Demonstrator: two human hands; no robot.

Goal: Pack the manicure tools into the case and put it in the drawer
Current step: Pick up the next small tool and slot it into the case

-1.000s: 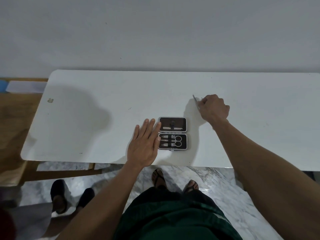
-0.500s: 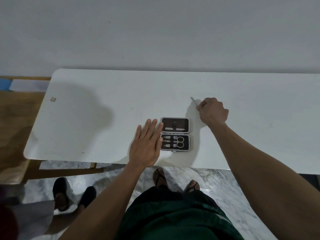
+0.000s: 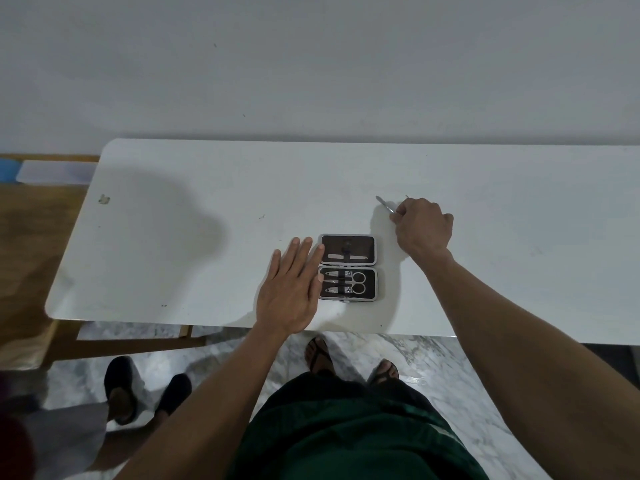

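Manicure case point(image 3: 347, 267) lies open on the white table point(image 3: 207, 209), near its front edge, both halves flat. The far half holds one slim file-like tool under a strap; the near half holds small scissors point(image 3: 356, 283) and what look like two clippers, also strapped in. The left hand point(image 3: 291, 292) lies flat beside the case, fingers extended and close together, fingertips touching its left rim as if to steady it. The right hand point(image 3: 420, 225), beyond the case and to its right, is closed in a pinch on a thin metal tool point(image 3: 385, 204), whose flat tip sticks out up and to the left; a second fine point shows just above the knuckles, and whether it belongs to the same tool cannot be told.

Over the last second the right hand has stayed in about the same place on the table and kept its grasp on the tool, while the left hand has not moved from the case. So the pick-up looks finished and the tool is not yet carried across. Likely next: slip it under a free strap, then close the case. No drawer is in view.
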